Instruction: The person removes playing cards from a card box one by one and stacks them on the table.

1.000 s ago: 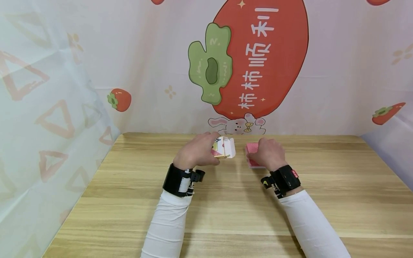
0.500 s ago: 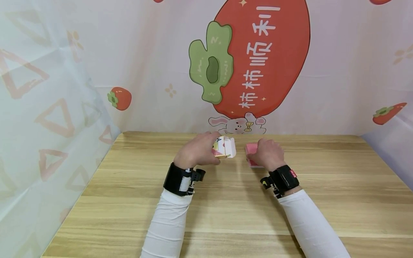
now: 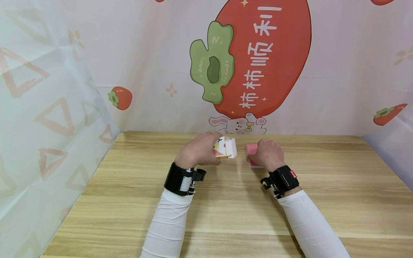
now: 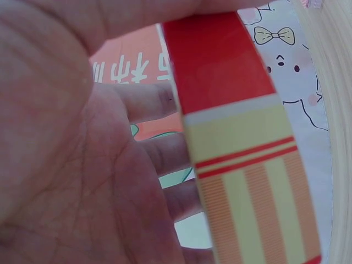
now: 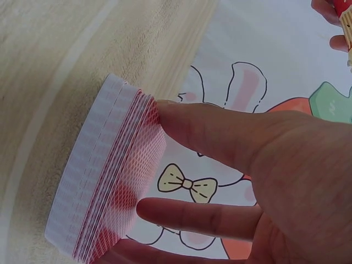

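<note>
In the head view, my left hand [image 3: 197, 149] holds a playing card box [image 3: 224, 147] at the back middle of the table. Its white flap end points right, and an ace design shows on top. The left wrist view shows a red, cream and striped side of the box [image 4: 242, 132] between thumb and fingers. To the right, a deck of playing cards [image 3: 252, 149] with red-patterned backs is under my right hand [image 3: 270, 154]. In the right wrist view, thumb and a lower finger grip opposite edges of the deck [image 5: 104, 176], while the index fingertip touches its patterned back.
Both hands work over a wood-grain table [image 3: 222, 215], near its back edge. Behind it hangs a printed cloth [image 3: 155, 64] with a large red persimmon and a rabbit. Another printed cloth [image 3: 29, 143] covers the left side.
</note>
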